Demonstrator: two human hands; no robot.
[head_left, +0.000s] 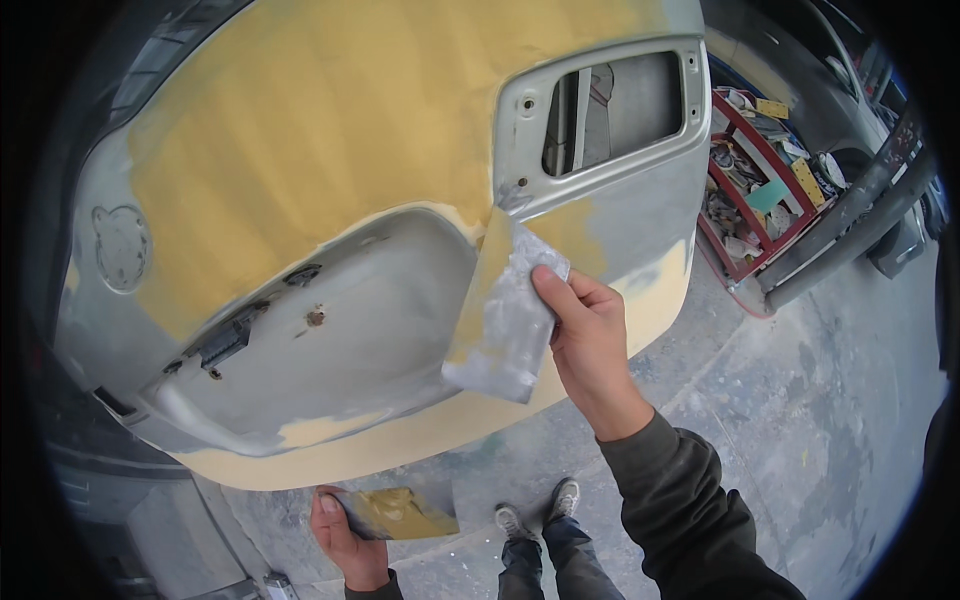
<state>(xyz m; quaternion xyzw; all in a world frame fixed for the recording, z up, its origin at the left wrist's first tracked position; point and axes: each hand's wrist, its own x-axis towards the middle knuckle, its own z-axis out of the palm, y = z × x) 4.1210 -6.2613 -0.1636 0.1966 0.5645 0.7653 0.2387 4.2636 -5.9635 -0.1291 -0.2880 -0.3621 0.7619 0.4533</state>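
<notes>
In front of me stands a car tailgate (390, 345), grey with broad areas of yellow body filler (330, 130). My right hand (597, 345) pinches a flat, grey, filler-smeared spreader (508, 320) between thumb and fingers. The spreader lies over the panel between the recessed hollow and the lamp opening (620, 110); whether its whole edge touches is hard to tell. Low down, below the tailgate's bottom edge, my left hand (345, 535) grips a flat grey metal scraper (440, 495). A lump of yellow filler (398, 510) sits on that scraper.
At the right, a red-framed cart (745, 140) holds many mixed items. Thick dark tubes (850, 215) stand beside it. A dark car (785, 60) is behind. My shoes (510, 520) are on the stained concrete floor (730, 390) beneath.
</notes>
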